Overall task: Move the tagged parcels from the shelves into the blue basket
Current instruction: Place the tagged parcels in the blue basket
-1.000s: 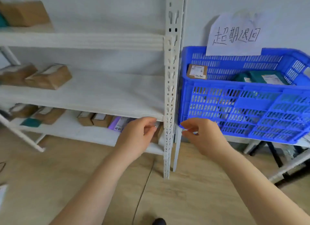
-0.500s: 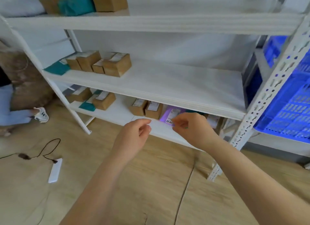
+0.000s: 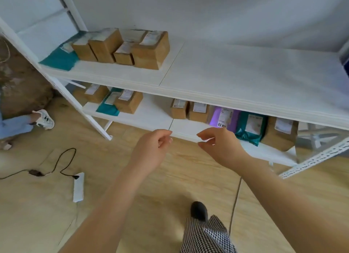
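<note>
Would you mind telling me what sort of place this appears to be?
Probably a parcel storage or sorting room. White metal shelving holds small cardboard boxes with shipping labels, plus purple and teal mailer bags, above a wood-look floor.

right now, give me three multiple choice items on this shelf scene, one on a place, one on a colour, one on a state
1. Where does the purple parcel lie?
A. bottom shelf
B. floor
C. middle shelf

2. What colour is the bag right of it?
A. red
B. teal
C. yellow

3. What is the right hand doing?
A. gripping a box
B. hovering empty
C. resting on the floor

Answers: 1 A, it sits on the bottom shelf under the middle board. 2 B, teal with a white label. 3 B, its fingers are curled on nothing, in front of the shelf edge; the left hand is empty too.
</note>
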